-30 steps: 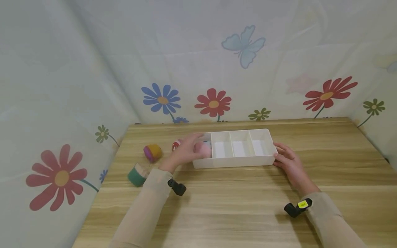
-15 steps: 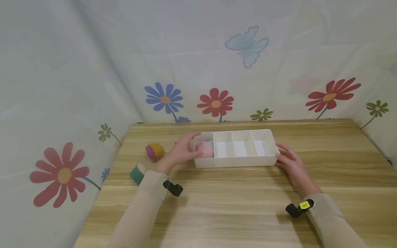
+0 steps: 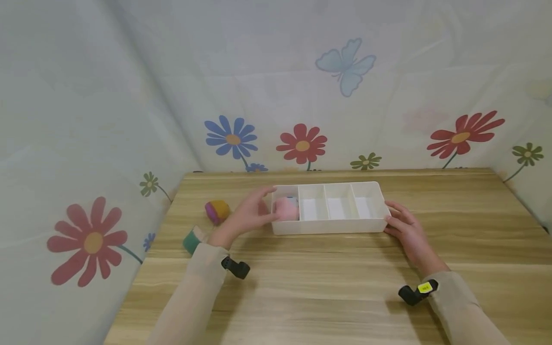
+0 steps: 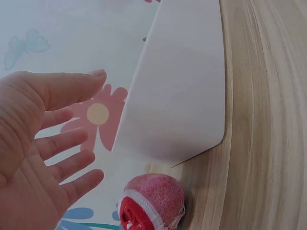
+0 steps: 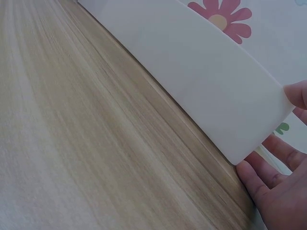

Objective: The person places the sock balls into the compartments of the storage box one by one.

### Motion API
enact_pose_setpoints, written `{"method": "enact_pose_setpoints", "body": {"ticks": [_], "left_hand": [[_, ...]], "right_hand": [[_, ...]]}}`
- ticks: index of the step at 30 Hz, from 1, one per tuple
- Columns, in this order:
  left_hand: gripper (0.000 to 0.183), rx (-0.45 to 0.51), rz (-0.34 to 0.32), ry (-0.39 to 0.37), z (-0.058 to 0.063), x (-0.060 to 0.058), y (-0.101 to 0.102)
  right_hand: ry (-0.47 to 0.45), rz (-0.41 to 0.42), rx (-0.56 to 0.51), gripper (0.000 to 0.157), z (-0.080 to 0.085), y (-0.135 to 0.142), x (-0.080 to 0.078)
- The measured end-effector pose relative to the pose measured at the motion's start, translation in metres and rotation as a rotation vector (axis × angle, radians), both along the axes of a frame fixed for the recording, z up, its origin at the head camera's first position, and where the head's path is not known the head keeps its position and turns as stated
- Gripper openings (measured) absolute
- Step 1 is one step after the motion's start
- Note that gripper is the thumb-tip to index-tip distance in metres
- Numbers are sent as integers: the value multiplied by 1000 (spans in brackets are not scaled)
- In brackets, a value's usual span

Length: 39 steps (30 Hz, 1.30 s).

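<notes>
A long white box (image 3: 329,226) with several compartments stands on the table. In its leftmost compartment sits a pink rolled-up sock (image 3: 286,209) with a bit of blue. My left hand (image 3: 247,214) is at the box's left end with its fingers spread and nothing in them. The left wrist view shows this hand (image 4: 45,129) apart from the outer wall, with a red-and-pink rolled-up sock (image 4: 156,199) on the table below. At the opposite end, my right hand (image 3: 407,231) touches the box; in the right wrist view its thumb (image 5: 297,93) lies at the rim corner and its fingers against the end.
On the table's left side lie an orange-and-purple rolled sock (image 3: 217,211) and a green-and-beige one (image 3: 192,239), partly behind the left sleeve. A flower-printed cloth (image 3: 267,96) hangs behind the wooden table (image 3: 319,292).
My left hand has let go of the pink sock and drawn back leftward out of the compartment. My right hand stays at the box's right end. The head view has shifted slightly.
</notes>
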<state>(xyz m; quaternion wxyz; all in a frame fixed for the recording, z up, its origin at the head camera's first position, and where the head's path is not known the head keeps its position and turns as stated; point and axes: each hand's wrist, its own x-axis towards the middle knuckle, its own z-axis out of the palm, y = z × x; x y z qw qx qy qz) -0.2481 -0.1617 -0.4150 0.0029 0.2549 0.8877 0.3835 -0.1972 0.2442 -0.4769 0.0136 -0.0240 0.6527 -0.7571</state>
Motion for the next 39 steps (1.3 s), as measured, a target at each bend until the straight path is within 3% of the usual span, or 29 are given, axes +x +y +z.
{"method": "enact_pose_setpoints", "body": {"ticks": [6,14,26,39], "left_hand": [[65,13,-26,47,2,7,-8],[65,-44,55,21,3,17,-14],[66,-9,59,48,2,26,-30],[69,18,115,37,1,43,-58]], "right_hand": [[-8,-5,10,49,-1,1,1],[4,-4,-5,47,-1,2,2],[21,1,-11,46,-1,0,3],[14,-1,-6,49,-4,0,3]]}}
